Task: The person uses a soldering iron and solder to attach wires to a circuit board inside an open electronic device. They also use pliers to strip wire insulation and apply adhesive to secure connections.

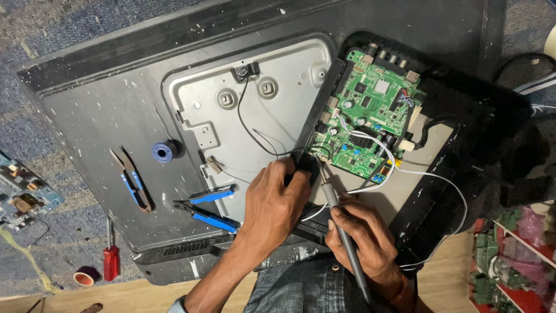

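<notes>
A flat television lies face down with its back panel [116,104] open. A green circuit board [370,110] sits in the right half, with white and black wires running off it. My right hand [362,243] grips a grey soldering iron [341,226] like a pen, its tip at the board's lower left corner. My left hand [272,206] presses down beside that corner, fingers pinching a black wire or part at the board's edge; what it holds is partly hidden.
Blue-handled pliers [211,217], blue-handled snips [132,179] and a blue solder spool [164,151] lie on the panel. A red screwdriver [110,261] and a tape roll [86,276] rest on the floor at left. Another circuit board [20,194] lies at far left. Red shelves [515,266] stand at right.
</notes>
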